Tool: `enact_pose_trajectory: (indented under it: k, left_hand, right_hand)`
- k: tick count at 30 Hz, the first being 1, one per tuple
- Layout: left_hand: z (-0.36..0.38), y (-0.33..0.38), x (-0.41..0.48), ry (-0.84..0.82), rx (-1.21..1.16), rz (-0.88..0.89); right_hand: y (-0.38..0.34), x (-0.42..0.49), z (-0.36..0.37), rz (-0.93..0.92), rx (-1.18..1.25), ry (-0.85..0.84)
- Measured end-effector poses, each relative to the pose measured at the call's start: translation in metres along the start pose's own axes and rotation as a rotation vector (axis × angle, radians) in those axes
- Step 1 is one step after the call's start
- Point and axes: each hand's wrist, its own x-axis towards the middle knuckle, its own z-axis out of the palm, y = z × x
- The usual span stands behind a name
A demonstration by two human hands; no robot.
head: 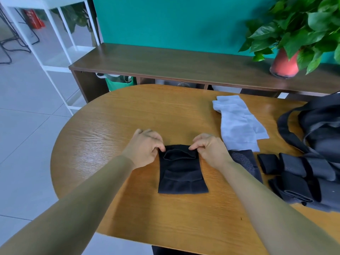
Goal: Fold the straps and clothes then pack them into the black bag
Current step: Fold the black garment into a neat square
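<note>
A black folded cloth (182,173) lies flat in the middle of the wooden table (128,116). My left hand (145,147) pinches its far left corner and my right hand (209,148) pinches its far right corner. A light grey cloth (237,122) lies spread out beyond my right hand. Rolled black straps (294,173) rest at the right beside the black bag (320,122), which sits at the table's right edge. A grey speckled cloth (242,161) shows partly behind my right forearm.
A dark wooden sideboard (165,59) stands behind the table against a teal wall, with a potted plant (287,61) on its right end. A white shelf frame (55,43) stands at the left on the tiled floor.
</note>
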Motion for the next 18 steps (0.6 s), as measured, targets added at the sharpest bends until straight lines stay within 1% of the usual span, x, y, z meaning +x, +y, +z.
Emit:
enact_pose_trajectory:
  k: [4, 5, 7, 9, 12, 14, 16, 18]
  left_hand:
    - [-0.005, 0.014, 0.003, 0.062, -0.238, -0.073]
    - [-0.006, 0.019, 0.003, 0.04, -0.306, -0.092]
    - [-0.004, 0.028, 0.001, -0.054, -0.405, -0.096]
    - [0.0, 0.031, -0.004, -0.124, -0.392, -0.05]
    - [0.008, 0.03, -0.012, -0.187, -0.26, 0.046]
    - [0.014, 0.028, -0.018, -0.219, -0.195, 0.103]
    - [0.017, 0.025, -0.022, -0.215, -0.16, 0.142]
    - [0.017, 0.023, -0.024, -0.199, -0.162, 0.151]
  right_hand:
    - [0.001, -0.001, 0.003, -0.052, -0.063, 0.009]
    - [0.002, -0.002, 0.004, -0.058, -0.059, 0.019]
    - [0.003, -0.004, 0.004, -0.064, -0.048, 0.035]
    - [0.004, -0.005, 0.004, -0.066, -0.052, 0.028]
    - [0.003, -0.007, 0.003, -0.049, -0.074, 0.016]
    - [-0.001, -0.01, 0.001, -0.028, -0.073, 0.046]
    - [-0.009, -0.017, 0.001, -0.075, -0.07, 0.107]
    - [-0.017, -0.025, 0.003, -0.164, -0.058, 0.084]
